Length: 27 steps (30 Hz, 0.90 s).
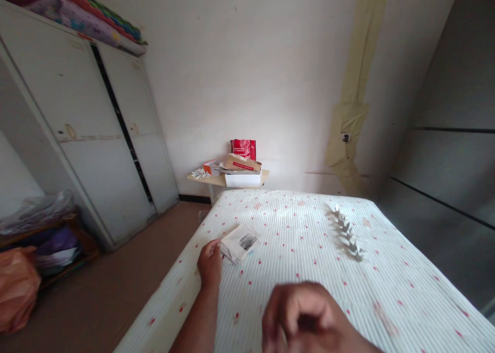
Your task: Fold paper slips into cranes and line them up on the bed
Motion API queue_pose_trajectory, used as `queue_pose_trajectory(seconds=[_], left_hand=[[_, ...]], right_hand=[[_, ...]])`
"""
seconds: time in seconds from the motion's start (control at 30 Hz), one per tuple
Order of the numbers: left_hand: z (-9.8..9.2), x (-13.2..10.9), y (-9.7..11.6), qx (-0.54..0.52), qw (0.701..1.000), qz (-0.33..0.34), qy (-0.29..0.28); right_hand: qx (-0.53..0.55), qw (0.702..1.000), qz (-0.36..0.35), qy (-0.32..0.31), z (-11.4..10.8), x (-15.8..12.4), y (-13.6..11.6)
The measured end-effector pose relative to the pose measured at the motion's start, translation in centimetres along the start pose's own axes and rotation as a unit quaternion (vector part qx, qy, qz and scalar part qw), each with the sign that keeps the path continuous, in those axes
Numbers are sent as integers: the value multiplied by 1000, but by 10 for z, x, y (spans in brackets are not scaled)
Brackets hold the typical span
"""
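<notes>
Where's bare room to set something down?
Free: the striped cover between the printed paper and the row of pale pieces; also from that row to the cover's right edge. Crowded: left hand at the paper; the far table.

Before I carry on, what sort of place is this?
Probably a bedroom: the white, ribbed, red-spotted, cloth-covered surface looks like a bed, a tall pale-grey cabinet stands to the left, and colourful patterned rolls, perhaps bedding, lie on top of it.
</notes>
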State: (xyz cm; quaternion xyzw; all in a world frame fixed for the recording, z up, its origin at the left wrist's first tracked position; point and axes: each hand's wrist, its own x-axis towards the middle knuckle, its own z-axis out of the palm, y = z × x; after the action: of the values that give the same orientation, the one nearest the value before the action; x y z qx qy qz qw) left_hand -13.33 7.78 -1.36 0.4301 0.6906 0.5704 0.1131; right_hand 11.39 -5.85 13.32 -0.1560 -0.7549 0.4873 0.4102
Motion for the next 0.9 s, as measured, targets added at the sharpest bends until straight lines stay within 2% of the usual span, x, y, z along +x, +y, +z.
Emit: queue_pose_trajectory(seconds=[0.03, 0.1, 0.17, 0.27, 0.4, 0.47, 0.63, 0.9], left_hand=[[0, 0, -1, -1, 1000, -1, -2], [1, -1, -1, -5, 1000, -2, -8], [1, -2, -1, -8, 1000, -3, -11], [1, -3, 0, -11, 1000, -6, -16], [0, -5, 0, -14, 1000, -3, -18], [0, -5, -2, -14, 1000, 1, -17], [3, -4, -7, -13, 1000, 0, -20], [2, -5, -4, -4, 1000, 2, -19]], right_hand=[[-13, 1000, 14, 22, -7, 11, 22], [-167, 980, 46, 98, -20, 30, 67], [-338, 934, 48, 111, -27, 44, 109], [-492, 864, 42, 99, -23, 58, 148], [-590, 803, 61, 55, 0, 75, 163], [-613, 786, 77, 28, 9, 82, 165], [-632, 771, 80, 5, 16, 85, 171], [-656, 755, 12, -6, 12, 83, 183]])
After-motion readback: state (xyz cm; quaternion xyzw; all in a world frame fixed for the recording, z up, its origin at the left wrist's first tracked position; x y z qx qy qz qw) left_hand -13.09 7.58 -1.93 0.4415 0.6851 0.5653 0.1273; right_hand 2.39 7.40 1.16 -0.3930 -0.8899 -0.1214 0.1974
